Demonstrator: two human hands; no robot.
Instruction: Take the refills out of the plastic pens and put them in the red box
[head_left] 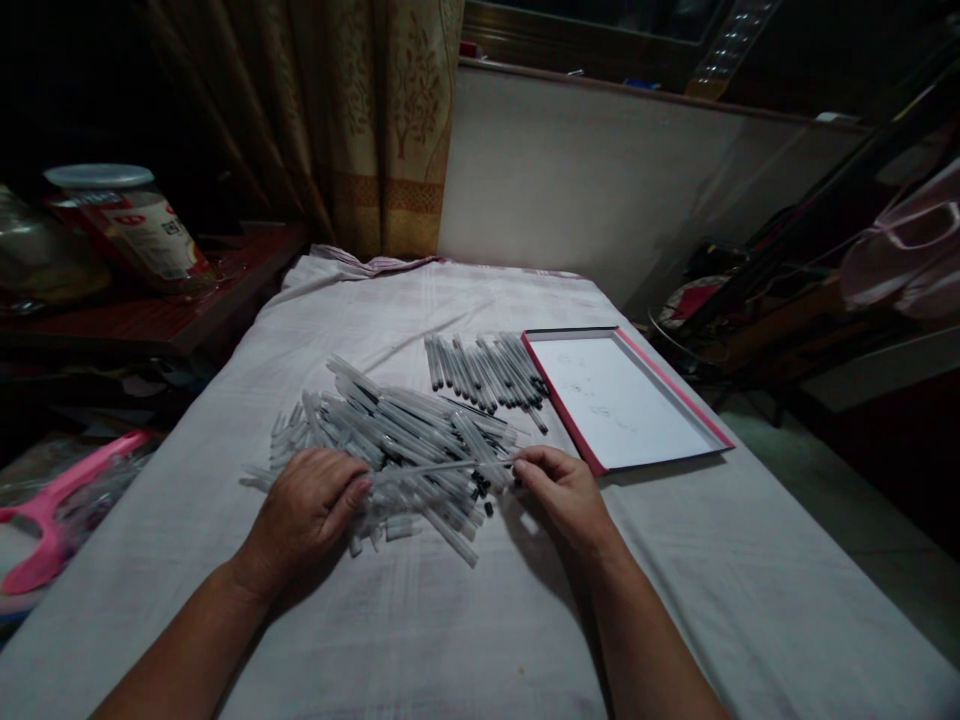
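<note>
Two bare hands worked at a heap of clear plastic pen barrels (397, 430) lying near the middle of a desk draped in white cloth (465, 620). The right hand (564, 492) had its fingers pinched together on the right end of one slim clear tube (442, 467), which lay level across the near edge of the heap. The left hand (311, 505) rested palm down at the tube's left end, fingers curled over the barrels; whether they gripped the tube could not be told. The step in hand looked like drawing this single tube free of the heap. Judging by the tangle, the next move would call for a light lift along the tube's length, so the loose barrels were not dragged along. Farther off, a tidy row of pens with dark tips (484, 370) lay just left of a shallow pink-rimmed tray (560, 402), which looked bare inside. The room was dim. A patterned curtain (375, 120) hung at the far left beside a pale wall (600, 180), a lidded jar (131, 225) stood on a dark wooden shelf (187, 310) at the left, and a pink plastic object (52, 510) lay below it.
</note>
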